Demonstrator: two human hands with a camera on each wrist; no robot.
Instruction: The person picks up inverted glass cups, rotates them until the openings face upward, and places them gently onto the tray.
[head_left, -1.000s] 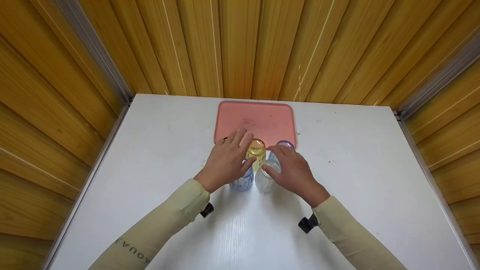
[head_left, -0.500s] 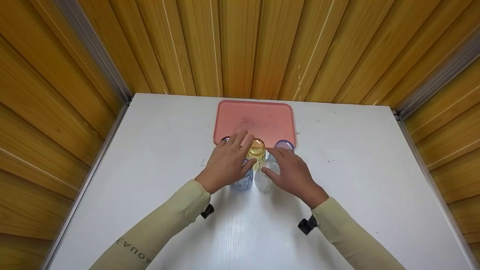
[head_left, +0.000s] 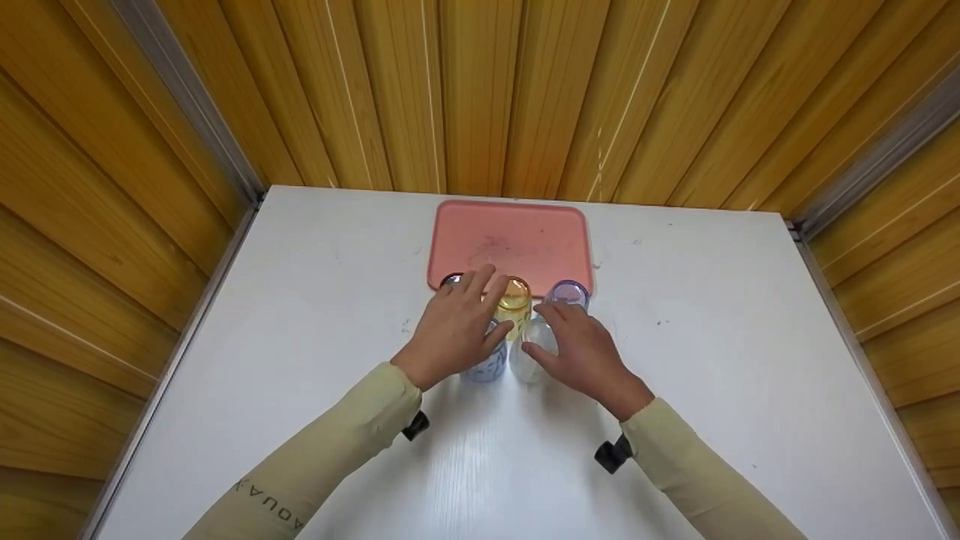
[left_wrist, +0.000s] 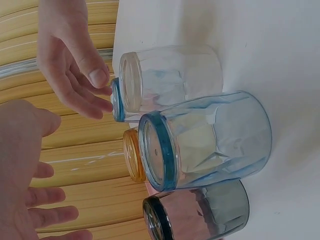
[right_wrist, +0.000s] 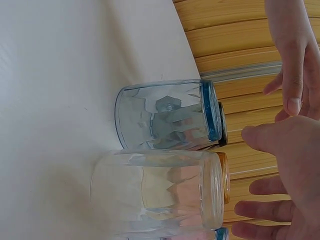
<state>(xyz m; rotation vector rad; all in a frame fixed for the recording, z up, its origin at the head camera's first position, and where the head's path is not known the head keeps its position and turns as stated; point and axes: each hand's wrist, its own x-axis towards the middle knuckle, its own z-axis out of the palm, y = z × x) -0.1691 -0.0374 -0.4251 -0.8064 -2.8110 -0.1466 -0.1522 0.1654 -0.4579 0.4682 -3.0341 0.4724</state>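
Several drinking glasses stand grouped in front of me in the head view. The blue glass (head_left: 487, 369) and the clear glass (head_left: 528, 369) are nearest, with an amber glass (head_left: 514, 319) behind them. A purple-rimmed glass (head_left: 568, 291) stands at the back right. Mostly covered by my left hand (head_left: 452, 326) is a dark-rimmed glass (head_left: 451, 278), seen better in the left wrist view as a dark glass (left_wrist: 220, 210). That hand hovers over the blue glass with fingers spread and straight. Over the clear glass, my right hand (head_left: 589, 349) has relaxed fingers holding nothing.
A pink tray (head_left: 510, 236) lies just behind the glasses, near the back edge of the white table (head_left: 345, 300). Wood-look panels (head_left: 480, 97) rise behind and at both sides. Each wrist carries a small black camera.
Both hands have shifted very slightly back toward me, showing more of the dark and purple rims. The glasses and tray have stayed in place.
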